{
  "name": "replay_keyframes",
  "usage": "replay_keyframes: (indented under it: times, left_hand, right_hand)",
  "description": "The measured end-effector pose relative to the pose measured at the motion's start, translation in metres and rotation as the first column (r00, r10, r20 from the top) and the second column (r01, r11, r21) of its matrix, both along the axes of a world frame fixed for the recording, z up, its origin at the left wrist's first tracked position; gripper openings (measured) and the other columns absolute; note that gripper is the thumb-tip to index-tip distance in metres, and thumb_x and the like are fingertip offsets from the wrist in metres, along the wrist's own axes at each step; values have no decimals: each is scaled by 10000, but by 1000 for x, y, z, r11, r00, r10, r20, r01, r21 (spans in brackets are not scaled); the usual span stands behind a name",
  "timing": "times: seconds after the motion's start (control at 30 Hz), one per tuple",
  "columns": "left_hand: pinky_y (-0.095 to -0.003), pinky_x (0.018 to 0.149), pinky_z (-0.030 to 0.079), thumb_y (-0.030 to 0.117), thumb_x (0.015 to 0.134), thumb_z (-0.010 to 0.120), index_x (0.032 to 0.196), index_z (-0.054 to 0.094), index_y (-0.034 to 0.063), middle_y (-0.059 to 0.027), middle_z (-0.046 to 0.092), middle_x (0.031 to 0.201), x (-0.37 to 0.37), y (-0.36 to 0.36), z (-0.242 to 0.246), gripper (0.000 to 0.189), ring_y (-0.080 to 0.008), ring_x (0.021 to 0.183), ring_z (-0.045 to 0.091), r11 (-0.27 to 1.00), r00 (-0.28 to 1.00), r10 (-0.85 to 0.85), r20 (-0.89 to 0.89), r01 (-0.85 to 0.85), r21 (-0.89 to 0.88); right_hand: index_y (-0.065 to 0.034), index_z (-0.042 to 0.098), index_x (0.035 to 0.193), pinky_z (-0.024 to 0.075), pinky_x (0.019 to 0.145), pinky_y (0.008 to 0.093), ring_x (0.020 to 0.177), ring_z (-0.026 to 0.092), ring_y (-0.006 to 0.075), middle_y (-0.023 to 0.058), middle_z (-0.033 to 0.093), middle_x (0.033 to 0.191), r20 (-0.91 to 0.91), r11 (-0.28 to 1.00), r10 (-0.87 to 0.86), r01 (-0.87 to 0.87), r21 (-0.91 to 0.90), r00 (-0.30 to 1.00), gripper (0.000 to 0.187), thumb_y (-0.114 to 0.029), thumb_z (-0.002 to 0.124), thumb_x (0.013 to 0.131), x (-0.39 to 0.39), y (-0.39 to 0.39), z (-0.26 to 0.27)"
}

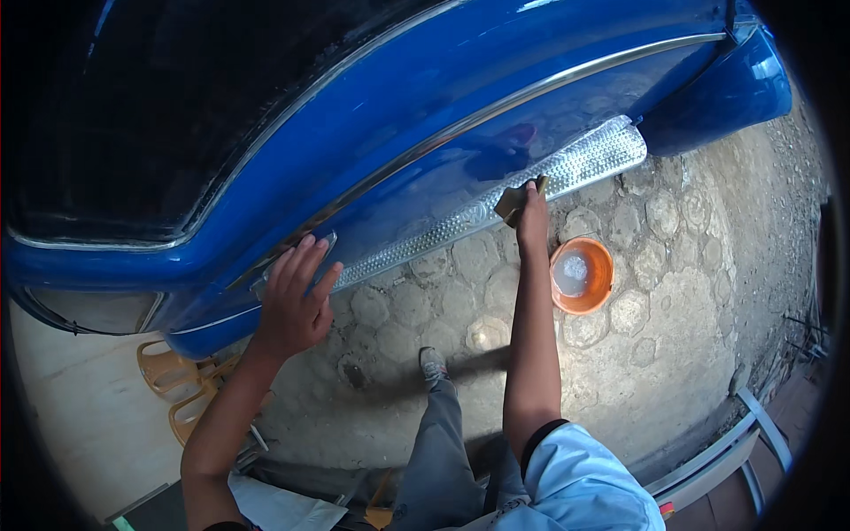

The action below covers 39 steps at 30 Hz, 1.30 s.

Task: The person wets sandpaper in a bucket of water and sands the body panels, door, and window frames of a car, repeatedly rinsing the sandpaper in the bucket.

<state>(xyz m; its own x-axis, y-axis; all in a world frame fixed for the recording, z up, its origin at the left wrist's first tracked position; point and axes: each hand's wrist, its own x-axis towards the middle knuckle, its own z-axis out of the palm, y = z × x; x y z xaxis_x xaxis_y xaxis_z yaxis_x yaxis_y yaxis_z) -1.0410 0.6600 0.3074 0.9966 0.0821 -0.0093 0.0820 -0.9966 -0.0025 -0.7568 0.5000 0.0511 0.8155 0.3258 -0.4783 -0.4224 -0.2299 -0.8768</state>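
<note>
A blue car with chrome trim fills the upper part of the view. Along its lower side runs a shiny studded metal running board. My right hand grips a dark olive-brown cloth-like piece at the middle of that board. Further left, my left hand is spread over the lower body panel, its fingertips beside a small chrome fitting. It holds nothing; whether it presses on the panel I cannot tell.
An orange bucket with cloudy, foamy water stands on the stone-paved ground, right of my right forearm. Tan plastic chairs are at the left, by the car's end. Metal frames lie at the lower right.
</note>
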Motion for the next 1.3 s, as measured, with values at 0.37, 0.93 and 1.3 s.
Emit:
replay_keyframes:
  times: [0.37, 0.93, 1.3]
  left_hand:
    - [-454, 1224, 190, 32, 796, 457, 1433, 429, 8, -202, 406, 1539, -18, 51, -21, 639, -305, 1470, 343, 946, 942, -316, -115, 322, 40]
    - [-476, 1230, 136, 171, 760, 557, 1488, 323, -29, -255, 329, 1565, -20, 62, -11, 791, -355, 1496, 267, 940, 941, -310, -136, 282, -191]
    - [-532, 1215, 139, 216, 764, 603, 1480, 333, -23, -276, 299, 1571, -10, 53, -18, 802, -394, 1499, 240, 929, 928, -344, -142, 315, -194]
  right_hand:
    - [-2, -22, 1577, 58, 1224, 473, 1531, -78, 351, 252, -78, 1639, -4, 857, -470, 457, 240, 883, 698, -434, 210, 1080, -260, 187, 45]
    - [-2, 371, 1492, 314, 1157, 429, 1426, 389, 331, 244, 453, 1484, -45, 786, -419, 387, 481, 907, 501, -184, 435, 1030, -221, 89, 72]
    - [15, 73, 1573, 15, 1234, 385, 1536, -11, 284, 190, 17, 1658, -43, 755, -616, 605, 253, 787, 667, -378, 296, 1082, -188, 173, -18]
